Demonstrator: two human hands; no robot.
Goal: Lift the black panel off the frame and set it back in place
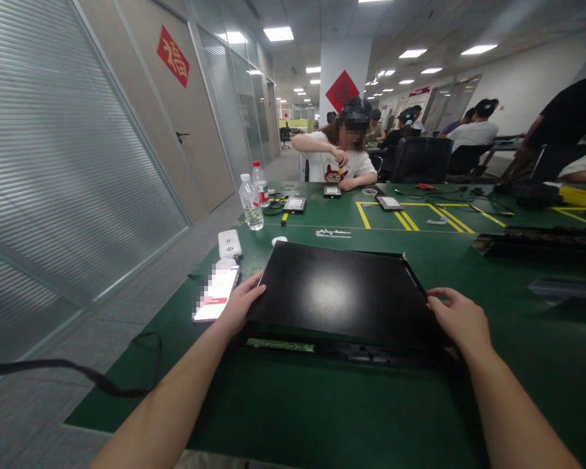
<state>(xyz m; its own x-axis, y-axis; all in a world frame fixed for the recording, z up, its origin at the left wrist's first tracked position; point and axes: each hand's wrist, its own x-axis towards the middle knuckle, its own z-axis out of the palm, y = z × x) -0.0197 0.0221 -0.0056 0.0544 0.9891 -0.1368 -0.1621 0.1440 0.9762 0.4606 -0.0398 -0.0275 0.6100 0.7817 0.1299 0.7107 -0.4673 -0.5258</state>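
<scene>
A flat black screen panel [297, 286] is held low over the green table, its glossy face catching a bright reflection. My left hand [244, 301] grips its left edge, thumb on top. At the opposite side, my right hand [461, 319] is closed on the right edge, where a thin black rim stands up; its lower fingers are partly hidden. Along the near side, under the panel, runs a dark frame strip [366, 354] with a narrow green circuit board [280, 345] on it. Whether the panel is attached to this frame I cannot tell.
A lit phone [217, 293] and white power bank [230, 244] lie left, with two water bottles [252, 205] beyond. Across the green table [293, 404], a person [344, 150] works on a hard drive [332, 191]. Dark slotted parts [542, 241] lie right; a black strap [92, 378] hangs left.
</scene>
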